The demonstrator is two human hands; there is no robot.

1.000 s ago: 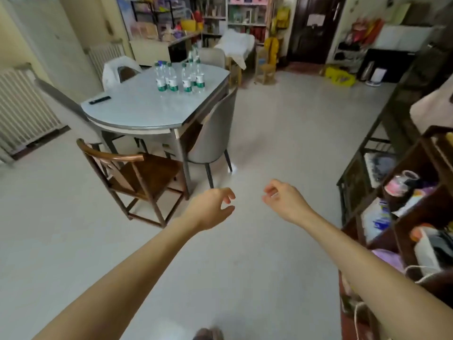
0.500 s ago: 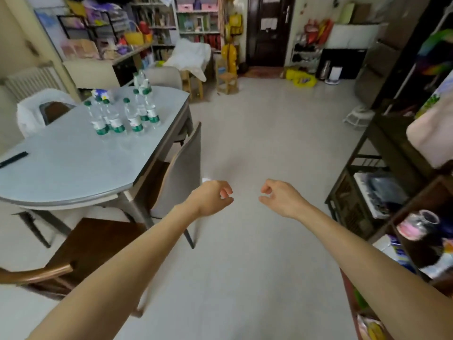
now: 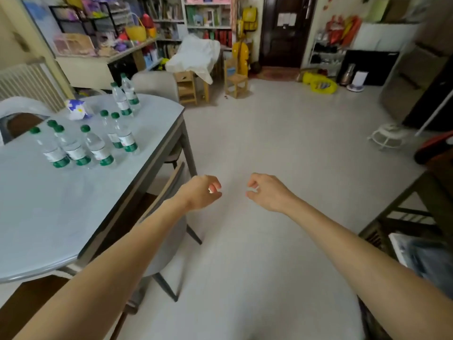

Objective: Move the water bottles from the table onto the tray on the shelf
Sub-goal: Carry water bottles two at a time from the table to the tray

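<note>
On the left, the water bottles (image 3: 98,146) are seen standing upright in a loose cluster on the grey table (image 3: 49,217), two more set farther back. At centre, the left hand (image 3: 201,192) and right hand (image 3: 267,192) are held over the floor, fingers loosely curled, nothing gripped. Probably a bottle is best reached from the near cluster's edge and gripped around its middle, neighbours left undisturbed. On the right, a dark shelf (image 3: 404,209) is partly visible; no tray can be made out.

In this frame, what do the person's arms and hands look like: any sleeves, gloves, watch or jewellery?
Both forearms are bare right down to the frame's lower edge, with no sleeves showing. The left hand and right hand wear no gloves. No watch, bracelet or wristband is at either wrist, and I can see no rings, though the fingers are partly hidden.
</note>
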